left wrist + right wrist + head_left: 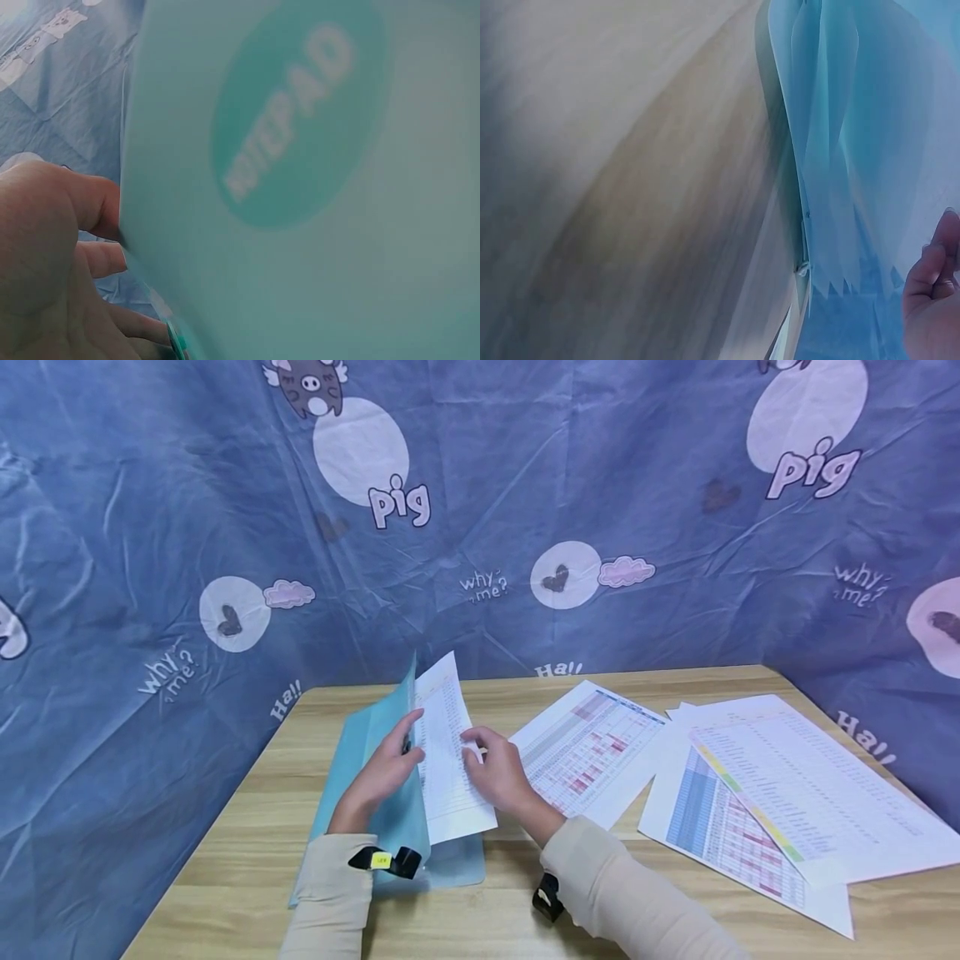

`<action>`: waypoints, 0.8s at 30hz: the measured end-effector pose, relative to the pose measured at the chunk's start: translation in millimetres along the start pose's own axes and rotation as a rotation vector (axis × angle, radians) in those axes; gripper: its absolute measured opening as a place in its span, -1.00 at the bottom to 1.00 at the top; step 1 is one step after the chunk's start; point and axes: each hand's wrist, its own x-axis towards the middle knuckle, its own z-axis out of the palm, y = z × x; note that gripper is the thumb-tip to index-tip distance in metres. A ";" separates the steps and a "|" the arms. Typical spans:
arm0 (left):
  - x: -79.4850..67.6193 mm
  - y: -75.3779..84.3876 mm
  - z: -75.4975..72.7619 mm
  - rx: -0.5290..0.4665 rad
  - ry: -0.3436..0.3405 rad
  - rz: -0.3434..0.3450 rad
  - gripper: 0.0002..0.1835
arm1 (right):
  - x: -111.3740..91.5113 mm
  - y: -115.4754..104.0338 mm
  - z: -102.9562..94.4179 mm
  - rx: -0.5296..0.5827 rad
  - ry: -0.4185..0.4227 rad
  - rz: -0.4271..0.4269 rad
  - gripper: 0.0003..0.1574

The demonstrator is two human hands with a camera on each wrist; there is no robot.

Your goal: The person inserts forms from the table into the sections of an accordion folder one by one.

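A teal folder [352,747] lies opened on the table, its upper part raised. My left hand [378,777] grips that raised part, thumb and fingers near its edge. In the left wrist view, the hand [45,255] holds the edge of the folder cover [427,195], which carries a blurred NOTEPAD oval. A white printed sheet [453,810] stands tilted against the folder's inner side. My right hand [498,772] pinches the sheet's right edge. In the right wrist view, several translucent folder leaves [821,172] hang fanned beside the curled right hand [930,300].
Right of the folder lies a printed sheet [577,752] with red-marked cells. Farther right, a sheet with a coloured stripe [817,785] overlaps a blue-and-red table sheet [697,810]. A blue patterned curtain [480,527] hangs behind the wooden table [240,827].
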 end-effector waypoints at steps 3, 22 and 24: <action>0.6 -0.4 0.2 0.001 0.001 -0.004 -0.33 | 0.3 0.1 1.4 -0.003 -0.008 -0.015 -0.68; 0.0 0.8 0.1 0.006 0.003 -0.009 -0.33 | 2.6 -0.5 2.2 -0.027 -0.055 -0.003 -0.69; 0.1 0.5 0.0 0.006 0.001 -0.001 -0.33 | 3.2 -0.5 3.2 -0.029 -0.065 0.009 -0.69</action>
